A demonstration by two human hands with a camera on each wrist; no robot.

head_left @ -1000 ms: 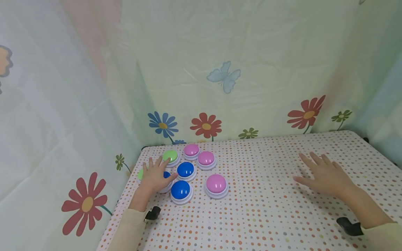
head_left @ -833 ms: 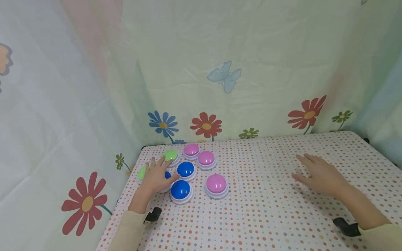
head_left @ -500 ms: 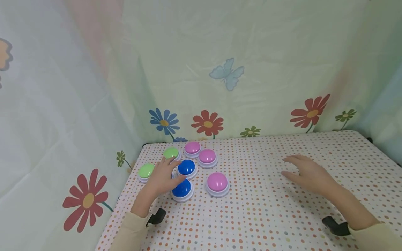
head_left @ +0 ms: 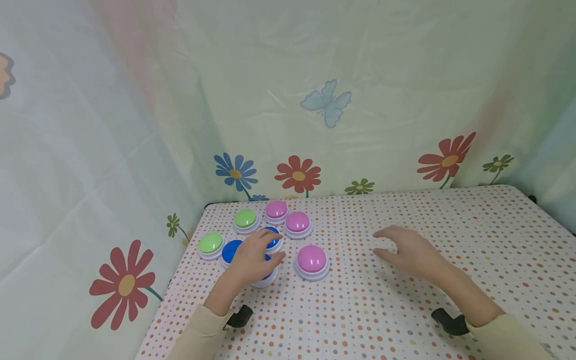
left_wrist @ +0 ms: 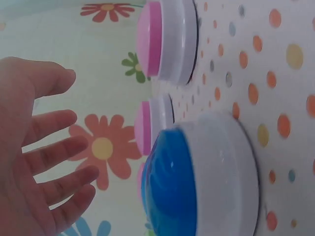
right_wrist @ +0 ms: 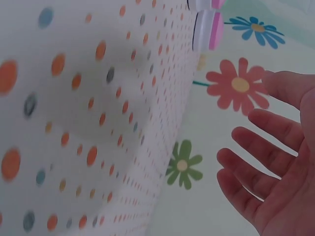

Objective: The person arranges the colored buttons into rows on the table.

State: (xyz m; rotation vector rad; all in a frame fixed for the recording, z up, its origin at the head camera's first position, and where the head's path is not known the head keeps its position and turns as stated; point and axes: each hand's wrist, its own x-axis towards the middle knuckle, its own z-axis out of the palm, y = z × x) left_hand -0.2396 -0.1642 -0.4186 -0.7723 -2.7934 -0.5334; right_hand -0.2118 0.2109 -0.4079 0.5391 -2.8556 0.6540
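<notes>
My left hand [head_left: 253, 257] hovers over the blue push buttons, its fingers relaxed and holding nothing. It partly covers two of them in the head view, while a third blue button [head_left: 231, 250] shows at its left. In the left wrist view a blue button [left_wrist: 172, 184] on a white base stands below the fingers, apart from them. The nearest pink button [head_left: 311, 259] sits to the right of this hand. My right hand [head_left: 411, 252] is held above the dotted tabletop, fingers relaxed and thumb apart, with nothing in its grasp.
Two green buttons [head_left: 210, 243] sit at the left edge of the group. Two more pink buttons [head_left: 297, 222] stand towards the back. A dotted cloth covers the table [head_left: 360, 320], and a flowered curtain [head_left: 382, 100] rises behind it.
My left hand has moved right, from over the green and blue buttons at the left to the blue ones. The right hand has moved left, its fingers drawing closer together.
</notes>
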